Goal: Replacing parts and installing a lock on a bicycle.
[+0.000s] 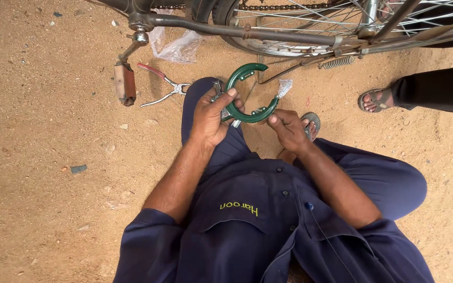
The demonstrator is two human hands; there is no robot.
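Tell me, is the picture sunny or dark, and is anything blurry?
Head view: bright, even daylight on the sandy ground, only soft shadows; the green horseshoe-shaped part in the left hand and right hand looks sharp; the bicycle wheel bends slightly near the top edge.

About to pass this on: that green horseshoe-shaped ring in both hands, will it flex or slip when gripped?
The green ring probably stays stiff: it keeps its curve though the left hand and right hand pinch it only at spots. Its glossy paint may be slippery. Open-ended, it likely won't roll.
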